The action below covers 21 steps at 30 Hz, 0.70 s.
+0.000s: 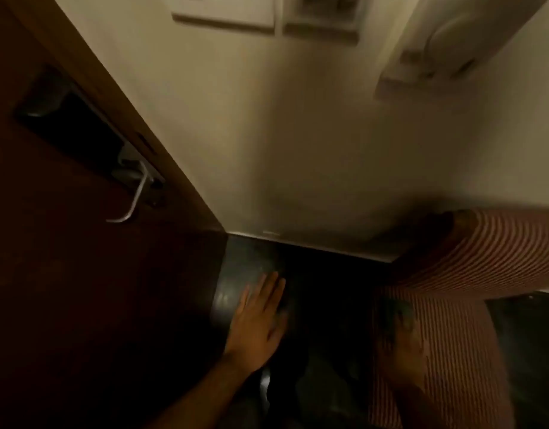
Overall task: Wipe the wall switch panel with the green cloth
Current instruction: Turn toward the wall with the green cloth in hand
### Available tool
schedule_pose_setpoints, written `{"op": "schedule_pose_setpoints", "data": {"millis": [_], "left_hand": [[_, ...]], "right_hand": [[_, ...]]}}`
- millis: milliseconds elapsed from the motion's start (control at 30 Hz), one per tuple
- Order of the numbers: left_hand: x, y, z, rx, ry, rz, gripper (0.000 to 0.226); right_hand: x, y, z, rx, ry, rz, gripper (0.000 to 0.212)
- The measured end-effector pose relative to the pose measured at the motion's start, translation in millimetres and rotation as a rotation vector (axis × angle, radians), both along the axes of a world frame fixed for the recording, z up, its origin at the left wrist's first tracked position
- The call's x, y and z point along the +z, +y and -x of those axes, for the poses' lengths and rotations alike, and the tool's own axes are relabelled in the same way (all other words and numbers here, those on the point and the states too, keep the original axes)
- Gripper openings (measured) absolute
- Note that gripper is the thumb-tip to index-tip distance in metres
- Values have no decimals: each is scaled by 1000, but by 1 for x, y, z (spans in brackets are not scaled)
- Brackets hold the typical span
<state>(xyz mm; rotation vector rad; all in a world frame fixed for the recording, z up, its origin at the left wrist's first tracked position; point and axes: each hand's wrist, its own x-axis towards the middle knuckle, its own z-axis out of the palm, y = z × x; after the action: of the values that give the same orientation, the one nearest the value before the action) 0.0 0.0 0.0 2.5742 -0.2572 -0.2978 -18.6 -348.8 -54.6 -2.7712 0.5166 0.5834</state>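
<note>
Two white switch panels (223,10) (322,18) sit on the cream wall at the top edge, cut off by the frame. My left hand (257,320) hangs low in the middle, flat with fingers apart, holding nothing, over the dark floor. My right hand (400,354) is blurred at the lower right, in front of red-and-white striped fabric (483,255). A dark greenish cloth (394,314) looks bunched at its fingers. Both hands are far below the panels.
A dark brown door (65,289) with a metal lever handle (134,196) fills the left. A white wall-mounted fixture (440,57) sits at the upper right. The dark floor (251,258) meets the wall along a pale skirting line. The scene is dim and blurred.
</note>
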Motion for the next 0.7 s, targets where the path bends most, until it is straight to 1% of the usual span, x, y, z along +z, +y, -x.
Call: {"op": "schedule_pose_setpoints", "data": {"millis": [33, 67, 133, 200, 267, 333, 500, 600, 700], "left_hand": [[-20, 0, 12, 3, 47, -22, 69], [-32, 1, 20, 8, 40, -65, 69], [-64, 5, 48, -3, 126, -155, 67], [-91, 10, 67, -34, 243, -176, 68], [-113, 13, 79, -81, 295, -174, 70], [-128, 14, 85, -87, 326, -242, 69], [-140, 9, 74, -66, 335, -271, 67], [-144, 3, 64, -38, 337, -262, 67], [-145, 3, 58, -46, 327, -273, 69]], "right_hand": [[-17, -5, 3, -12, 95, 17, 82], [-24, -8, 1, -13, 170, 47, 84], [-53, -21, 0, -11, 238, 63, 88], [-77, -29, -3, -16, 256, 55, 94], [-97, -38, -11, -26, 244, 54, 100], [-113, -48, -25, -26, 263, 66, 104], [-147, -65, -39, -23, 297, 78, 110], [-165, -74, -42, 15, 271, 88, 114], [-180, -88, -44, 31, 230, 60, 110]]}}
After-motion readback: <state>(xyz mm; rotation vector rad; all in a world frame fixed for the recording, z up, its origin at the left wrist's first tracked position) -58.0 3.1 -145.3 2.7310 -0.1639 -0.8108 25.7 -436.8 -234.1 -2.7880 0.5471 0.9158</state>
